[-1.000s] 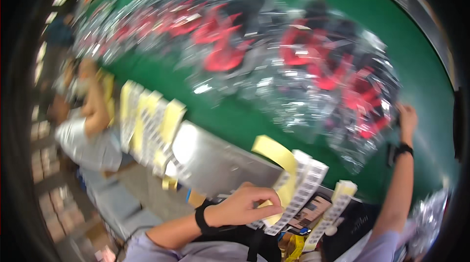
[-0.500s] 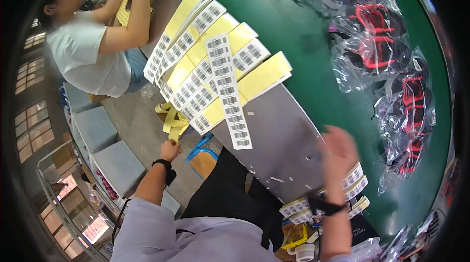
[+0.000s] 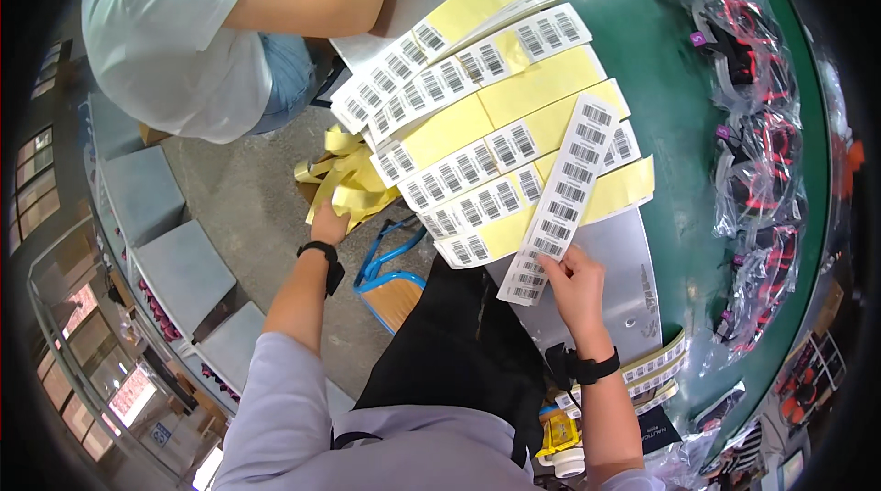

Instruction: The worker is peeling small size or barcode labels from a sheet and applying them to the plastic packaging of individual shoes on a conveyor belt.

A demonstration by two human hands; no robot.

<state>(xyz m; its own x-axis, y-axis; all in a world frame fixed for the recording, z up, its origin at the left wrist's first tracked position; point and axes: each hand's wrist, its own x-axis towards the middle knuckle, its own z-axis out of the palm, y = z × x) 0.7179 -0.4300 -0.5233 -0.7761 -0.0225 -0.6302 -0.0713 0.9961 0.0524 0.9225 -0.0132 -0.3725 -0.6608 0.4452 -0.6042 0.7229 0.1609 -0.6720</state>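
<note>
My right hand [image 3: 578,289] is closed, thumb and fingers pinching the lower end of a loose white barcode label strip [image 3: 571,181]. That strip lies slantwise across a fan of barcode label sheets [image 3: 473,161] with yellow backing. My left hand [image 3: 328,223] is low beside the table, its fingers closed around part of a heap of yellow backing strips [image 3: 360,181]. Some of its fingertips are hidden among the strips. Both wrists wear black bands.
A grey metal board [image 3: 615,257] lies under the labels on a green table [image 3: 684,170]. Bagged black-and-red goods [image 3: 762,138] line the far right. More label strips [image 3: 656,367] sit near my right forearm. A co-worker [image 3: 184,50] sits at upper left; a blue-framed stool [image 3: 390,294] stands below.
My right hand has come left from the table's right side and taken hold of the loose label strip. My left hand has gone deeper into the yellow strips. The view has shifted.
</note>
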